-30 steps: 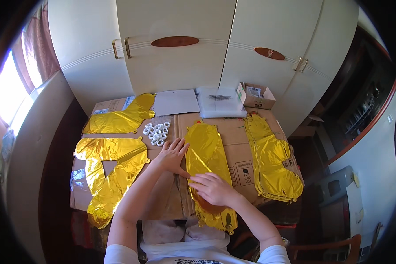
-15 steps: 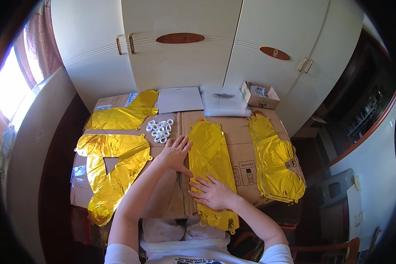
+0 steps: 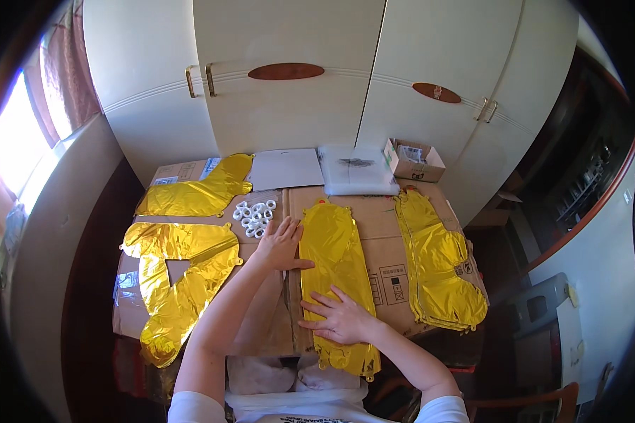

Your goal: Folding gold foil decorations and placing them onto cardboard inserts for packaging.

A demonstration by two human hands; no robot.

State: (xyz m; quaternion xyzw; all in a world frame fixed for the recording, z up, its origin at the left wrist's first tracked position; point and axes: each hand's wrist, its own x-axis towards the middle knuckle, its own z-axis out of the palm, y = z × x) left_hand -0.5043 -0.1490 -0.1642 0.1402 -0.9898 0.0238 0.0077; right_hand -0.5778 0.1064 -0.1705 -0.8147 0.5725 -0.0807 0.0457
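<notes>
In the head view, the long gold foil piece [image 3: 331, 243] lies on the cardboard-covered tabletop [image 3: 391, 247], right of the frame's middle. The left hand [image 3: 279, 248] rests along its left edge and the right hand [image 3: 342, 319] lies over its lower part; both grips are spread, neither visibly pinching anything. The foil seems mostly flattened, with wrinkles left low down. Three other gold pieces, at upper left [image 3: 201, 194], left [image 3: 190, 243] and right [image 3: 437, 261], lie spread out, untouched. The long piece's lower end reaches past the near edge. Bare cardboard flanks it; white rings [image 3: 255, 218] limit room at upper left, a clear plastic stack [image 3: 360, 180] above.
</notes>
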